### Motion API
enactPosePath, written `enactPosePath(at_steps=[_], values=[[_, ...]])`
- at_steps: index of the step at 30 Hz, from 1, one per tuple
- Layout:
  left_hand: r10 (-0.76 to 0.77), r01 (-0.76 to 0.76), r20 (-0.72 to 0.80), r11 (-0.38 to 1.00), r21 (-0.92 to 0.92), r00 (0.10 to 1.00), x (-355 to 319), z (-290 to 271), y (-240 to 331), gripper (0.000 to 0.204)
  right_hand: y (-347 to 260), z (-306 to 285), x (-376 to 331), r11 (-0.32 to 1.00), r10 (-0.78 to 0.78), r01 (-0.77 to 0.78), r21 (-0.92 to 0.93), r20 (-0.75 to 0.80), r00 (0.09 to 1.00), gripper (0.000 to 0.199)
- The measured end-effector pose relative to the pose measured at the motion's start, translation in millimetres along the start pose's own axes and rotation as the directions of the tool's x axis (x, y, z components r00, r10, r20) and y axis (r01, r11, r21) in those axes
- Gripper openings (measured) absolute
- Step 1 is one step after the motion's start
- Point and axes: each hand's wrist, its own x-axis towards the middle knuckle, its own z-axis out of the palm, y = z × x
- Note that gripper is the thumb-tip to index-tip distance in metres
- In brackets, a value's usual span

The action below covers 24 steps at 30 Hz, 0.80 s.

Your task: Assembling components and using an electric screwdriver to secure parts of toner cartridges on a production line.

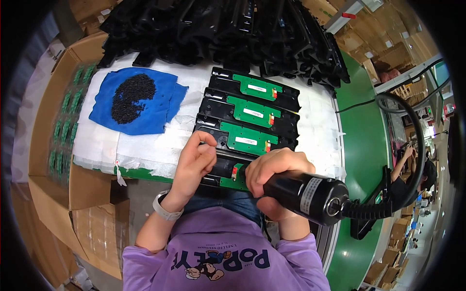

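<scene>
Clock positions are read from the middle of the view. At nine o'clock stands an open cardboard box [85, 186] with green circuit boards [73, 99] in clear packing inside. At ten, a blue cloth [167, 89] on the white table cover [148, 150] carries a heap of tiny black pieces [131, 99], too small to identify. Between eight and nine is the left hand [198, 157], fingers curled, thumb near the forefinger; whether it grips anything I cannot tell. Toward twelve lie three black housings [218, 105] bearing green boards, and beyond them a heap of black plastic parts [194, 31]. At six, the nearest housing [223, 166] is partly hidden by both hands. At four, the right hand [279, 167] is closed round a black power driver [293, 189], its tip hidden. Its thick cable [418, 155] arches over the green tabletop [357, 140] toward three, with another person [405, 179] beyond.
</scene>
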Motion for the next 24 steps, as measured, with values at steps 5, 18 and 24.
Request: enactPosePath(at_steps=[5, 18, 24], values=[[0.019, -0.018, -0.047, 1.000, 0.011, 0.999, -4.6, 3.9, -0.5, 0.011, 0.7, 1.7, -0.2, 1.000, 0.009, -0.009, 0.002, -0.045, 0.999, 0.040], [0.030, -0.034, 0.027, 0.980, 0.198, 0.999, -10.6, 1.3, 8.3, 0.007, -0.1, -24.9, 12.4, 0.745, -0.254, 0.391, 0.540, -0.311, 0.916, 0.037], [0.059, -0.082, 0.101, 0.968, 0.238, 0.993, -10.4, 1.2, 11.9, 0.007, 1.5, -22.1, 8.1, 0.743, -0.256, 0.405, 0.533, -0.332, 0.908, 0.037]])
